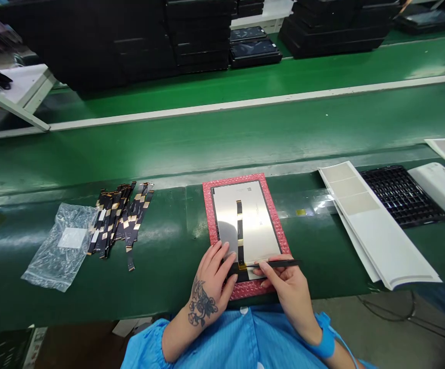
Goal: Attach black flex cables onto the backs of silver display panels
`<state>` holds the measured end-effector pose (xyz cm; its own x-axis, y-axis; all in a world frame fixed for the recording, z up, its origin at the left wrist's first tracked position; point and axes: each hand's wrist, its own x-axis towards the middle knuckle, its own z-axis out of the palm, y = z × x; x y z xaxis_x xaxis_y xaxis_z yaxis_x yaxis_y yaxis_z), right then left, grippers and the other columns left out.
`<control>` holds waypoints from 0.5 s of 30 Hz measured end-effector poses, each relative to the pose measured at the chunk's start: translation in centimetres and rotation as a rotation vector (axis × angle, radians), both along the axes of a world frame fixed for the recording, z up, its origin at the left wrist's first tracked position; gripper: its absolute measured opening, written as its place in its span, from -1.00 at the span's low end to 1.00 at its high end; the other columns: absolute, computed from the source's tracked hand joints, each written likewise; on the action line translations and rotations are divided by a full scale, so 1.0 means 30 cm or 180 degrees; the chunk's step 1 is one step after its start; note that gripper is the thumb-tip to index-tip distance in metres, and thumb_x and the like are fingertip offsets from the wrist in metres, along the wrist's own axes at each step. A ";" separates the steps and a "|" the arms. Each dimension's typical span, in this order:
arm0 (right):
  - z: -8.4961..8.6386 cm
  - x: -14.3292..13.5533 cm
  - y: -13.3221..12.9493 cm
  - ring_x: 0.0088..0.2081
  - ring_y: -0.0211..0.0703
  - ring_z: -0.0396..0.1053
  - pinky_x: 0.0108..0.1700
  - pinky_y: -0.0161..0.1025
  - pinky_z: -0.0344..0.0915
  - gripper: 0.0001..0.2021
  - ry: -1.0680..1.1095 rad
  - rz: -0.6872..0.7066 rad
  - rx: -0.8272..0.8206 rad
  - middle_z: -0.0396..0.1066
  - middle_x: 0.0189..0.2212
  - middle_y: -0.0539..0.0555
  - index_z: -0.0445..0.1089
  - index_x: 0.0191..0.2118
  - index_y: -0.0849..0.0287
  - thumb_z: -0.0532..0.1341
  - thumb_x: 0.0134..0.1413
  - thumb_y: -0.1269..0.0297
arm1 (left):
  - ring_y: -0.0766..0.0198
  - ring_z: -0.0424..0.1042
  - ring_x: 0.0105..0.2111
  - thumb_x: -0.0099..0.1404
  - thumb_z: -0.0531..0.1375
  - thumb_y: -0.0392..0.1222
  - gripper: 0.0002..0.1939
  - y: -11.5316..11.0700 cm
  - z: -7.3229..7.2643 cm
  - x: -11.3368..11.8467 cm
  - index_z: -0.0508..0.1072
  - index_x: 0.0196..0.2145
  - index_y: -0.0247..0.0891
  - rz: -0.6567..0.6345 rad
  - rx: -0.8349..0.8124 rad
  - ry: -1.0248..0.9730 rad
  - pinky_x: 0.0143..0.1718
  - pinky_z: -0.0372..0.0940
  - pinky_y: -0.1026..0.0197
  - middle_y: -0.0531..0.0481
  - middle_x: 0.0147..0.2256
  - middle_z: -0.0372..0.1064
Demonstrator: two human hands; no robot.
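Note:
A display panel (258, 220) lies back side up on a pink bubble-wrap sheet (208, 207) at the bench's near edge. A dark flex cable (239, 220) runs lengthwise over it, with its lower end at a bit of yellow tape (242, 267). My left hand (213, 279) rests with fingers stretched out on the panel's lower left, beside the cable. Black tweezers (283, 263) are pinched in my right hand (291, 287). Their tip points left and reaches the cable's lower end; whether it grips anything there is too small to tell.
Several loose flex cables (120, 215) lie left, beside a clear plastic bag (63, 246). To the right are white label sheets (379, 225), a black gridded tray (402, 195) and a white object (439, 187). Stacked black trays (203, 36) stand behind the pale rail (245, 102).

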<state>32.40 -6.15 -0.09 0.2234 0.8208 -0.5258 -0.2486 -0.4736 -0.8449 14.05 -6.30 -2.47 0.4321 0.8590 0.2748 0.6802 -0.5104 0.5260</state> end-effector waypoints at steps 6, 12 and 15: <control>-0.005 0.003 -0.004 -0.46 0.01 0.45 -0.60 -0.32 0.38 -0.43 -0.0017 -0.0065 0.0095 0.42 -0.50 0.12 0.26 -0.36 0.20 0.49 -0.35 -0.09 | 0.05 0.06 0.21 0.36 0.02 -0.26 -0.61 0.003 0.005 -0.003 0.24 0.14 -0.29 0.0022 0.0088 0.0017 0.12 0.20 -0.09 -0.20 0.15 0.16; -0.005 0.001 -0.007 -0.46 0.01 0.45 -0.60 -0.31 0.40 -0.41 -0.0043 -0.0095 0.0078 0.43 -0.49 0.12 0.26 -0.36 0.20 0.49 -0.37 -0.12 | 0.04 0.11 0.18 0.34 0.04 -0.34 -0.66 -0.010 0.012 -0.006 0.31 0.06 -0.30 -0.0008 0.0333 0.0031 0.10 0.21 -0.13 -0.21 0.10 0.23; -0.006 0.003 -0.009 -0.45 0.01 0.46 -0.57 -0.29 0.41 -0.43 -0.0045 -0.0060 0.0115 0.43 -0.48 0.13 0.26 -0.36 0.20 0.47 -0.33 -0.12 | 0.02 0.12 0.17 0.33 0.04 -0.37 -0.68 -0.021 0.011 -0.005 0.35 0.02 -0.27 -0.0047 0.0381 0.0062 0.10 0.18 -0.17 -0.20 0.10 0.23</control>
